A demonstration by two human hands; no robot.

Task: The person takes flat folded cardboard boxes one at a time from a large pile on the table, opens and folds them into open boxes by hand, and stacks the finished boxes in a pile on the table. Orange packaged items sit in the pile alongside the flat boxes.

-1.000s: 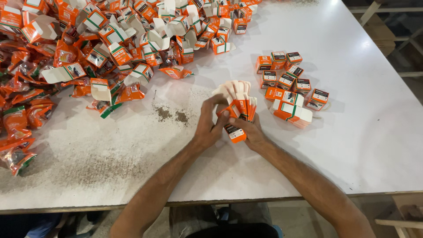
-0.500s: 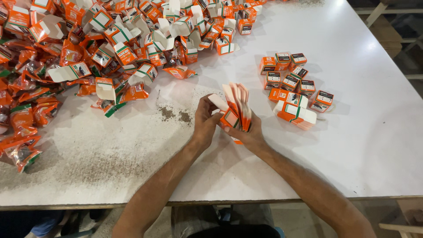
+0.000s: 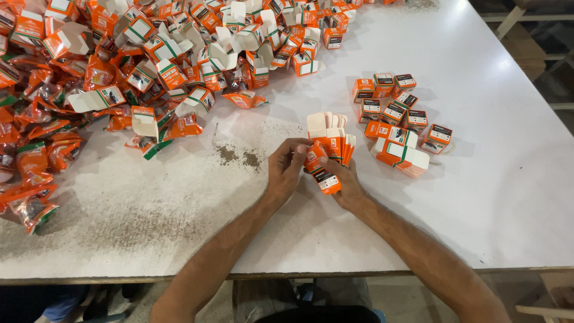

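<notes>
Both hands grip flat orange-and-white cartons (image 3: 327, 143), flaps upright.

Packing workshop, small-goods kind. Big white worktable (image 3: 508, 197) taking up room, heap of open orange cartons (image 3: 197, 54) and orange sachets (image 3: 36, 149) spilling across far side, closed boxes (image 3: 397, 110) gathering in cluster (brown powder (image 3: 236, 157) lying spilled mid-table). Wooden frames (image 3: 538, 24) standing behind.

Orange cartons (image 3: 327, 149) with white flaps and green stripes; orange pouches (image 3: 36, 155); white surface (image 3: 490, 197) with brown specks (image 3: 238, 157).
</notes>
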